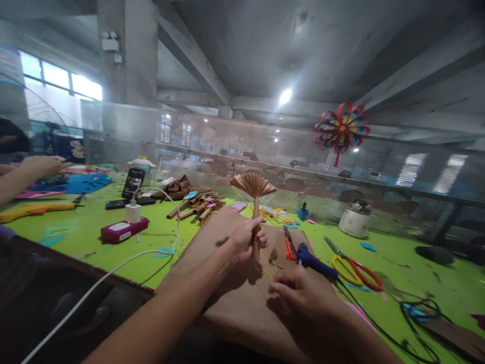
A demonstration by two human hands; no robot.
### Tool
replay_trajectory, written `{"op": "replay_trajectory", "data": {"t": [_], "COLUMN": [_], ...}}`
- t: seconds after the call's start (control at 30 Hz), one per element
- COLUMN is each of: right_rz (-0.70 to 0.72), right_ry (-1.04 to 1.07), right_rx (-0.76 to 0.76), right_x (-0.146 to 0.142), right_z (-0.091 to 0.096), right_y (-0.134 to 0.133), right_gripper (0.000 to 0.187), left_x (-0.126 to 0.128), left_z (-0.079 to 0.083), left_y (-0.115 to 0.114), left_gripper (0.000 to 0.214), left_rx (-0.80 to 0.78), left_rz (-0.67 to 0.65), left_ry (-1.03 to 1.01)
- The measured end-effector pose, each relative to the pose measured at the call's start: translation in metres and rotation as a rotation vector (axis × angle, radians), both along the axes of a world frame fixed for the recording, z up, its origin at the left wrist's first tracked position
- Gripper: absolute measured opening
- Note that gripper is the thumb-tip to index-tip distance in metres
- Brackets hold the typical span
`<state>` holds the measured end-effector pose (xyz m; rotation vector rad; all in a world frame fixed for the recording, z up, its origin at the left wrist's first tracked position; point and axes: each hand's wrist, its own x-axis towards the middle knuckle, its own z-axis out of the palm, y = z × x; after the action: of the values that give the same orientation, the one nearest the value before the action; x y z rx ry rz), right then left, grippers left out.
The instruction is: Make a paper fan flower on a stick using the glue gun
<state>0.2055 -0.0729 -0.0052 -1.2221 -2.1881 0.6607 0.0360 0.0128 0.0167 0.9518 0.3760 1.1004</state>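
My left hand (pixel 244 237) is wrapped round the stem of a pleated brown paper fan (pixel 254 185), held upright with its folds spread at the top. From below that hand a thin yellow string (pixel 264 273) runs down towards my right hand (pixel 299 290). The right thumb and fingers are pinched together at the string's end. Both hands are over a sheet of brown paper (pixel 215 253). Close to my right hand lie a blue glue gun (pixel 316 262) and a red-handled cutter (pixel 290 245).
Scissors (pixel 354 267) lie to the right, near a black cable (pixel 420 308). A white kettle-like jar (pixel 355 220) stands behind. On the left are rolled brown paper tubes (pixel 200 205), a purple power strip (pixel 125 230) with a white cord, a phone (pixel 133 183), and another person's hand (pixel 43 167).
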Motion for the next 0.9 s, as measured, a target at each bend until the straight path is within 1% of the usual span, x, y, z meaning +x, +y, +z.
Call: {"op": "replay_trajectory", "data": {"t": [0.1,0.13,0.17,0.23,0.27,0.33,0.37,0.4,0.47,0.57,0.7,0.8,0.87,0.9], "right_rz": [0.071,0.114,0.175,0.304,0.342,0.294,0.270,0.220,0.097,-0.008,-0.113,-0.119,-0.102,-0.088], "right_ry": [-0.301,-0.379,-0.438,-0.474,-0.446,-0.315,-0.251,-0.166,0.025,0.271,0.538,0.635,0.659,0.653], "right_rx": [0.036,0.040,0.034,0.004,-0.001,0.053,0.074,0.069,0.022,-0.041,-0.082,-0.127,-0.149,-0.136], "right_x": [-0.008,-0.008,-0.007,-0.002,0.003,0.011,0.015,0.018,0.021,0.018,0.012,0.011,0.010,0.009], "right_z": [0.010,0.015,0.021,0.037,0.046,0.064,0.071,0.077,0.082,0.077,0.061,0.045,0.034,0.029], "right_y": [-0.019,-0.026,-0.032,-0.041,-0.042,-0.037,-0.030,-0.021,0.000,0.035,0.068,0.082,0.087,0.089], "right_gripper": [0.026,0.025,0.024,0.019,0.018,0.023,0.028,0.034,0.038,0.041,0.046,0.047,0.046,0.045], "left_x": [-0.001,-0.001,-0.001,-0.001,-0.001,-0.001,-0.001,-0.001,-0.001,-0.001,0.000,0.000,0.001,0.001], "left_z": [-0.002,-0.002,-0.003,-0.003,-0.004,-0.004,-0.005,-0.005,-0.006,-0.005,-0.005,-0.006,-0.007,-0.007], "left_y": [-0.001,-0.001,-0.001,-0.002,-0.002,-0.002,-0.003,-0.003,-0.003,-0.004,-0.003,-0.001,-0.001,-0.001], "left_gripper": [0.022,0.024,0.025,0.027,0.028,0.030,0.031,0.032,0.032,0.032,0.033,0.033,0.033,0.033], "left_rx": [0.034,0.046,0.057,0.078,0.088,0.118,0.137,0.158,0.194,0.211,0.210,0.204,0.197,0.195], "left_rz": [-0.017,-0.021,-0.027,-0.032,-0.035,-0.039,-0.044,-0.051,-0.073,-0.092,-0.106,-0.100,-0.103,-0.113], "left_ry": [0.047,0.069,0.090,0.122,0.137,0.172,0.187,0.200,0.211,0.207,0.220,0.228,0.215,0.210]}}
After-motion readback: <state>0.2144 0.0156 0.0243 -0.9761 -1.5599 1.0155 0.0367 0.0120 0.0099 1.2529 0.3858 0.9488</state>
